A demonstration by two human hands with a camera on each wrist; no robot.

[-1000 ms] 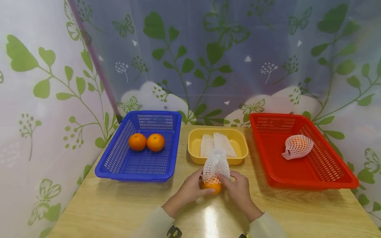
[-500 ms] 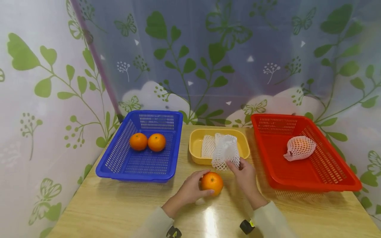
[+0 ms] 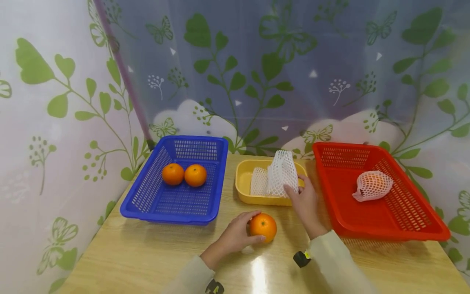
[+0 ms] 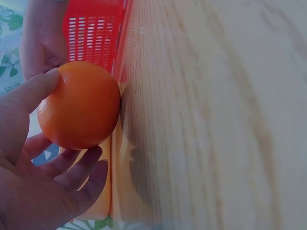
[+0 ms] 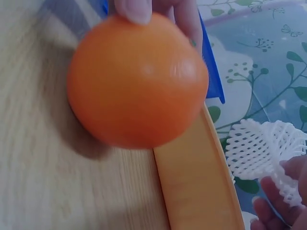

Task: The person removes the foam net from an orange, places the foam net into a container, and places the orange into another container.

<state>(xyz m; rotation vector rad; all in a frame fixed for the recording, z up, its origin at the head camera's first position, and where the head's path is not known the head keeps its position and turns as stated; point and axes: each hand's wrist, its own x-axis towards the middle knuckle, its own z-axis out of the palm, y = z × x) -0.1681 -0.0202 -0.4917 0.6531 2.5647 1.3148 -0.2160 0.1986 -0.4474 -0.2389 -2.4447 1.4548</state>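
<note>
On the table in front, a bare orange [image 3: 263,228] stands with my left hand [image 3: 238,233] holding it from the left side, thumb and fingers around it. The left wrist view shows the thumb on the orange [image 4: 79,105] and the other fingers curled along its far side. My right hand [image 3: 305,204] pinches a white foam fruit net [image 3: 282,175] by its lower edge, over the right part of a yellow tray [image 3: 246,199]. Another white foam net [image 3: 259,182] lies in that tray. In the right wrist view the pinched net [image 5: 256,148] looks hollow.
At left, a blue basket [image 3: 167,211] holds two bare oranges [image 3: 195,175] side by side. A red basket [image 3: 345,212] at right holds one net-wrapped orange [image 3: 374,185]. The yellow tray sits between the baskets, before a patterned curtain [image 3: 235,73].
My right hand has lifted the foam net off the orange's top and carried it away, up to the yellow tray. My left hand has stayed at the orange, now uncovered.
</note>
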